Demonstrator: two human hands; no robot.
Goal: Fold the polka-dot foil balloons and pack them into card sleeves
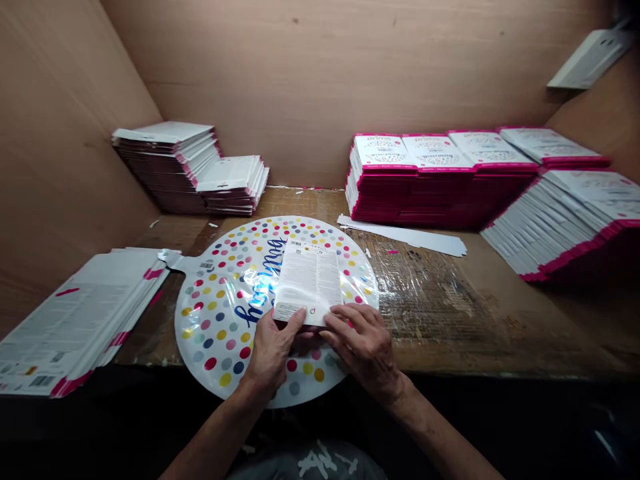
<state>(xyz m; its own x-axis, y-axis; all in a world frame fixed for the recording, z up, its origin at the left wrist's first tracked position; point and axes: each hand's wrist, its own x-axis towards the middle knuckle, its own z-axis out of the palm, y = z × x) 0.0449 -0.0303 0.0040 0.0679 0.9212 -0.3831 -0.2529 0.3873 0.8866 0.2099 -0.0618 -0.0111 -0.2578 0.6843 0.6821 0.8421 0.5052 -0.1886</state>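
Over a round white foil balloon (257,280) with coloured dots, neck (187,263) pointing left on the brown worktop (425,300), a white rectangular card packet (309,280) points its long axis away from the person, barcode (296,243) end farthest. The left hand (270,350) grips its near left corner; the right hand's (367,343) fingers touch its near right corner, whether pinching I cannot tell.

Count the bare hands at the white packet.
2: left hand at the near edge of the white packet, toward its left; right hand at that edge's right end. No other hands show.
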